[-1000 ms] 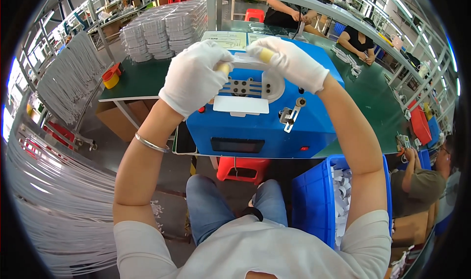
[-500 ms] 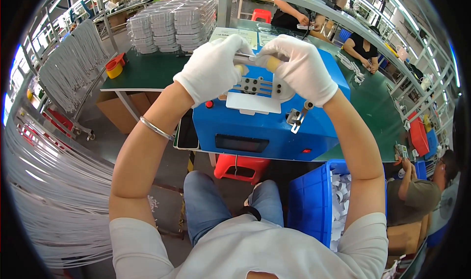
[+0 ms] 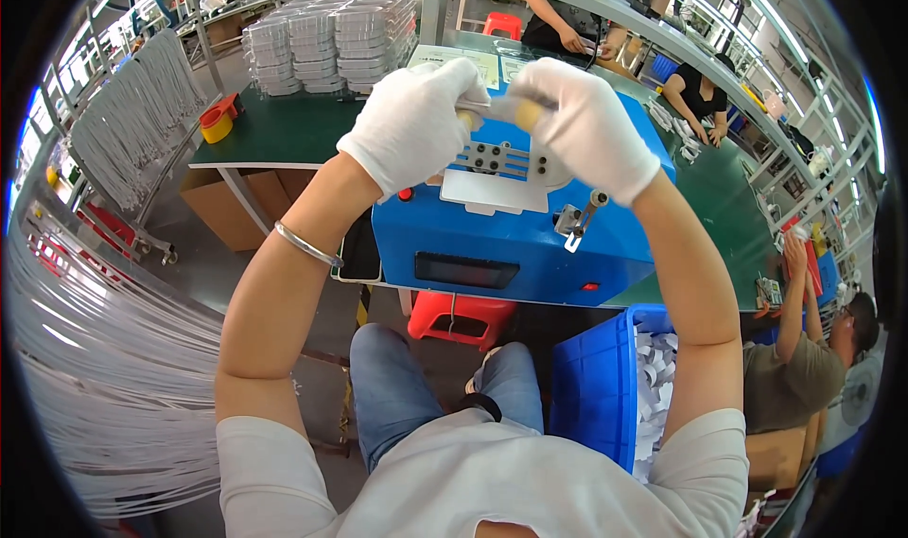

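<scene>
Both my hands wear white gloves and are raised over a blue benchtop machine [image 3: 530, 249]. My left hand [image 3: 414, 112] is closed, pinching a thin pale strip [image 3: 478, 106] at its fingertips. My right hand [image 3: 588, 126] curls close beside it, its fingertips smeared by motion; what it holds, if anything, I cannot make out. Yellow shows at the thumb tips of both gloves. Below the hands is the machine's slotted metal fixture [image 3: 492, 159] with a white plate [image 3: 494, 194] in front. A metal bracket [image 3: 572, 222] stands to the right.
Stacked clear plastic trays [image 3: 331, 41] and a yellow tape roll [image 3: 217, 127] sit on the green table [image 3: 274, 141]. A blue bin [image 3: 596, 387] of white scraps stands by my right leg. White cables [image 3: 123, 377] hang at left. Other people work across the table and at right.
My hands have moved slightly up and farther apart, the right one blurring at its fingertips. At right, a co-worker has raised both arms toward the red bin.
</scene>
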{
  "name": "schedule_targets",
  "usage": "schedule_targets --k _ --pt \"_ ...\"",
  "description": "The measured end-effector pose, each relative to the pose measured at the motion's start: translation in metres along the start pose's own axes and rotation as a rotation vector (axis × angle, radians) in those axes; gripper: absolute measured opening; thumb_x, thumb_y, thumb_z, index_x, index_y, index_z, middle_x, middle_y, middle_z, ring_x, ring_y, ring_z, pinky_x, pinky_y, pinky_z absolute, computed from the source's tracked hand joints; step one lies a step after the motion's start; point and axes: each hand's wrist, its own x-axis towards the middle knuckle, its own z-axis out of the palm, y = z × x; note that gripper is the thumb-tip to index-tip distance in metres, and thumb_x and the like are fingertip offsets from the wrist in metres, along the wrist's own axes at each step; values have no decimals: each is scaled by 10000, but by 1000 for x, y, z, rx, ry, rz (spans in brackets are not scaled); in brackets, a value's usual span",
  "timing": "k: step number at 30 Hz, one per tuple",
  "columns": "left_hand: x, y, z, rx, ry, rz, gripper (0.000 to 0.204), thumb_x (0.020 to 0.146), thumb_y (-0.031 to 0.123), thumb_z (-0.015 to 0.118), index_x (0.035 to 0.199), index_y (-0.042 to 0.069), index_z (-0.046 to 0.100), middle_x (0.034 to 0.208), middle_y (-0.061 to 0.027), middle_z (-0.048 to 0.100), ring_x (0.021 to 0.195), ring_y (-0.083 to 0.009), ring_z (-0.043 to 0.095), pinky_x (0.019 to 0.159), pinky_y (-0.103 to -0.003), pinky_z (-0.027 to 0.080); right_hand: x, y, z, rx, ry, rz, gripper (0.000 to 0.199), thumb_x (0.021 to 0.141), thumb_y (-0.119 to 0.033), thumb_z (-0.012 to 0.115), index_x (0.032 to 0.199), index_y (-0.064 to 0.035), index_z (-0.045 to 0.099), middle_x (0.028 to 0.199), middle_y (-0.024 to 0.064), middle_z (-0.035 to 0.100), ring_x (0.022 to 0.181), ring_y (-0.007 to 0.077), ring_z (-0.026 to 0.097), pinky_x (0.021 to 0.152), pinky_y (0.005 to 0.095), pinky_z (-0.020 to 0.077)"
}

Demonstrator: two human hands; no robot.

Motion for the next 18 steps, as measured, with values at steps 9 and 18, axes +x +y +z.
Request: schedule_targets --k 9,18 --pt "-16 6 -5 273 386 197 180 780 95 668 944 55 609 809 -121 650 772 -285 637 685 -370 518 -1 12 5 439 -281 437 307 907 -337 596 979 -40 576 898 45 621 767 117 619 706 230 496" --pt "-72 2 37 -515 453 -196 341 964 48 444 1303 32 480 1005 -35 601 696 -23 489 568 -140 393 -13 18 1 621 -330 423 378 902 -275 601 1187 -32 554 1019 76 616 877 122 599 675 260 555"
